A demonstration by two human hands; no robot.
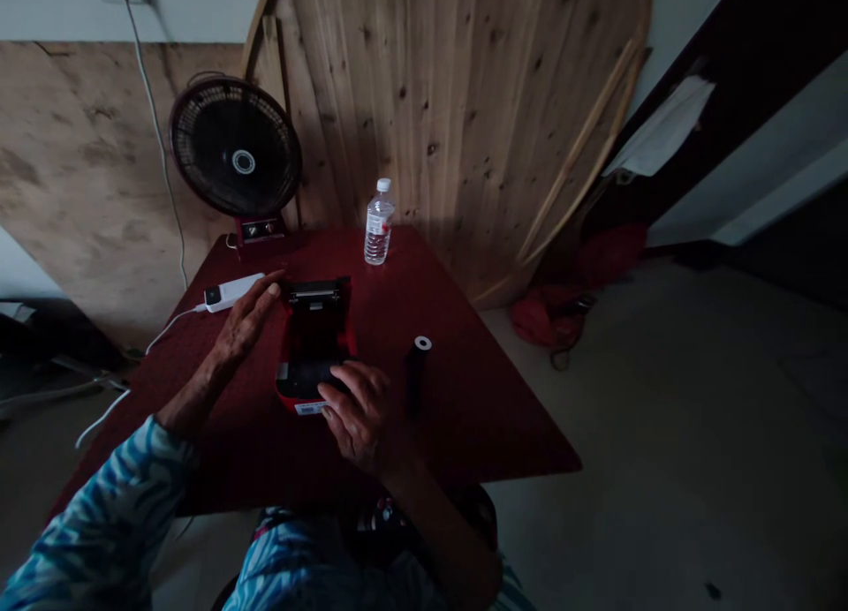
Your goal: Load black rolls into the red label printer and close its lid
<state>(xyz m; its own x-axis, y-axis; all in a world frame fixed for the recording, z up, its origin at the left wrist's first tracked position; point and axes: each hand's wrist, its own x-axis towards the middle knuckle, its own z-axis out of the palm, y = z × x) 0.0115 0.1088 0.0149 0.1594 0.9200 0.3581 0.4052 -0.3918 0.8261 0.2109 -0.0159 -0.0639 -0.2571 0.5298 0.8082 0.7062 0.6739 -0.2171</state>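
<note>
A small red and black device, looking like a label printer (316, 333), sits on the dark red table with its lid raised and its inside in shadow. My left hand (246, 321) is at the lid's left side, fingers stretched out, fingertips at or near the edge. Over the front right corner is my right hand (358, 408), fingers apart and slightly bent, fingertips resting on the black front part. I see nothing held in either hand. To the right, a dark roll (417, 373) with a white-ringed end stands on the table, its lower part lost in shadow.
Behind the printer are a plastic water bottle (378, 227) and a dark fan (236, 152). A white device (231, 291) with a cable lies by my left hand. The red table (477, 417) ends at right above the floor, near a red bag (540, 318).
</note>
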